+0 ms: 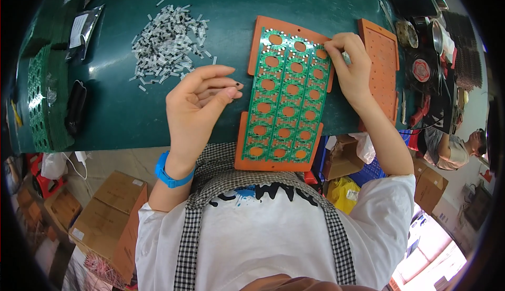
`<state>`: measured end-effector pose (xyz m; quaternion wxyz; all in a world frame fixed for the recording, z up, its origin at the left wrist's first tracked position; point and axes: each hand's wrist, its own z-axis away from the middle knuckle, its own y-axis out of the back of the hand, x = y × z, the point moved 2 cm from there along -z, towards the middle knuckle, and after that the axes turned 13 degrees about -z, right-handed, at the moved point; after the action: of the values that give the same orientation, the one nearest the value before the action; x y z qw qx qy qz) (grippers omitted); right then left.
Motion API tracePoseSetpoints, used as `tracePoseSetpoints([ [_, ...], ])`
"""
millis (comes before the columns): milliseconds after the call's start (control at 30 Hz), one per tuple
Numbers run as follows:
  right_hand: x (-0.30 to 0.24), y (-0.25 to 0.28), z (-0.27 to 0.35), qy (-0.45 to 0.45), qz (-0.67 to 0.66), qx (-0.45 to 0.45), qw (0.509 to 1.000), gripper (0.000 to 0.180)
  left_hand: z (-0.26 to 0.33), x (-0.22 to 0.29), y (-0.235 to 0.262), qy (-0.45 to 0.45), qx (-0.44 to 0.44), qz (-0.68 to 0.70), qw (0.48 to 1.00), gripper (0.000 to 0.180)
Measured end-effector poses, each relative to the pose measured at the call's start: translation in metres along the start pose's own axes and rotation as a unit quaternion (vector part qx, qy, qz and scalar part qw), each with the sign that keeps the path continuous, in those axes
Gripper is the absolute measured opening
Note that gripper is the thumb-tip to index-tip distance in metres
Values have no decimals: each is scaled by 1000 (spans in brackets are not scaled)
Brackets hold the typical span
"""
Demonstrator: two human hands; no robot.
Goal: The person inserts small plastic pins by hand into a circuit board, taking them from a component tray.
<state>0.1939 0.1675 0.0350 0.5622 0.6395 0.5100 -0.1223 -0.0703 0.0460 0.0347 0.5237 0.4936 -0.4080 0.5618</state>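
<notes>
A green circuit board panel point(290, 100) with rows of round openings lies in an orange fixture tray point(243, 138) in front of me. Small white parts sit along its far end. My right hand point(351, 62) is closed in a pinch at the panel's far right corner; whatever is between its fingertips is too small to make out. To the left of the panel, my left hand point(197, 101) hovers with curled fingers, a tiny dark-tipped piece showing at the fingertips. Beyond it lies a loose pile of small clear and black parts point(167, 44).
Another orange tray point(383, 73) lies to the right. Stacked green boards point(47, 96) and a silvery bag point(84, 31) are on the left. Pans and tools crowd the far right. Cardboard boxes point(113, 212) stand on the floor; another person point(447, 149) is at the right.
</notes>
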Motion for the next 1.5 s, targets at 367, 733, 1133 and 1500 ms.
tracePoseSetpoints([
  [367, -92, -23, 25, 82, -57, -115, 988, 39, 13, 12, -30, 24, -118, 57, 991, 35],
  [733, -81, -22, 42, -83, -239, -102, 962, 9, 21, 18, -38, -41, -169, -8, 985, 31],
  [1133, -28, 8, 15, -55, -7, -91, 994, 5, 8, 9, -12, -44, -28, -34, 998, 14],
  [1500, -28, 2, 26, 22, 61, -27, 998, 10, 8, 9, -15, -52, 1, 46, 998, 17],
])
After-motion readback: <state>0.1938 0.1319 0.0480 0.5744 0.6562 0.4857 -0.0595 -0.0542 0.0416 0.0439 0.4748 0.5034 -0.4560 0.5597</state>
